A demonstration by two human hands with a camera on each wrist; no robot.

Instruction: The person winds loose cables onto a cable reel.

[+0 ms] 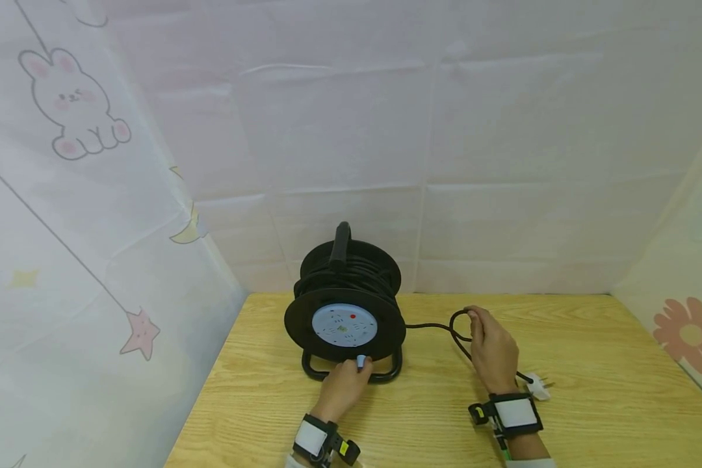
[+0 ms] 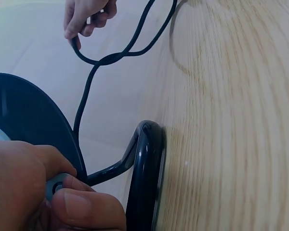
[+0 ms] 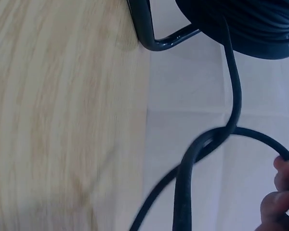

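Toward the table's (image 1: 608, 364) back edge, left of middle, the reel (image 1: 345, 297) stands on its frame (image 2: 145, 178), which probably steadies it while your left hand (image 1: 342, 389) pinches the knob (image 1: 361, 361); your right fingers (image 3: 275, 207) pinch the cord (image 3: 236, 82), likely keeping its loop raised; the plug (image 1: 539, 388) is nearer the right edge.

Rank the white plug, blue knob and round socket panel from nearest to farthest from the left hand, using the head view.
From the left hand:
1. Blue knob: in its grip.
2. Round socket panel: just above the hand, on the reel.
3. White plug: well to the right, past the right hand.
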